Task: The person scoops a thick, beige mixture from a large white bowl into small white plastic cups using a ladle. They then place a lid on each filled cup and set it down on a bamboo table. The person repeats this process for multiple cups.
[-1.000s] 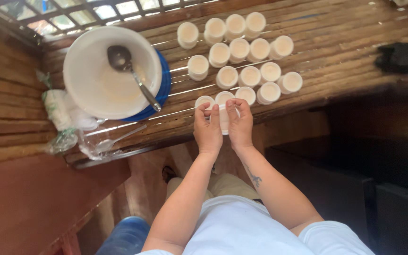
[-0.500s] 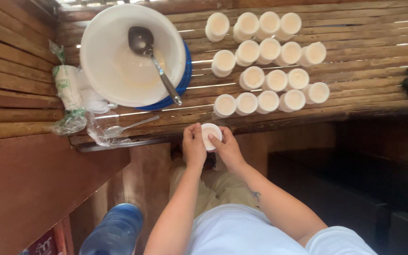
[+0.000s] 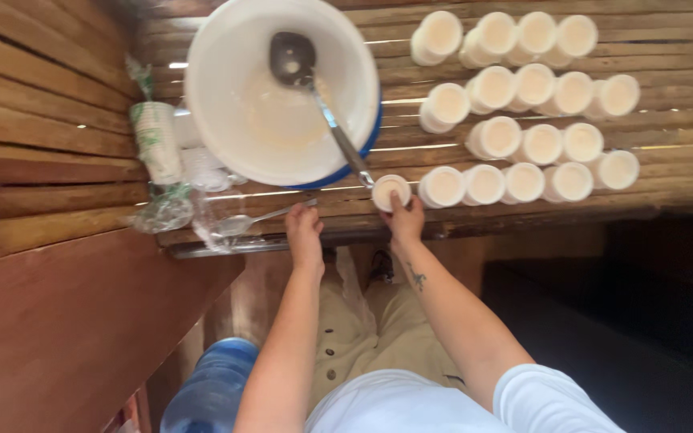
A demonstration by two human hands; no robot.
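My right hand [image 3: 405, 223] holds a small white lidded cup [image 3: 390, 191] at the near edge of the bamboo table [image 3: 683, 48], at the left end of a row of similar cups [image 3: 523, 183]. My left hand [image 3: 305, 232] rests at the table edge, fingers touching a metal spoon [image 3: 250, 221] that lies in clear plastic. Just beyond stands a big white bowl [image 3: 226, 104] on a blue base, with a metal ladle [image 3: 314, 96] leaning inside it.
Several rows of white lidded cups [image 3: 539, 88] fill the table's right side. A sleeve of stacked cups [image 3: 154, 140] and crumpled plastic [image 3: 162, 212] lie left of the bowl. A wooden panel [image 3: 58, 321] and a blue water jug [image 3: 210, 389] are below left.
The cup I held in both hands in front of the table has been set on the table edge beside the front row. My left hand has moved off it to the spoon.
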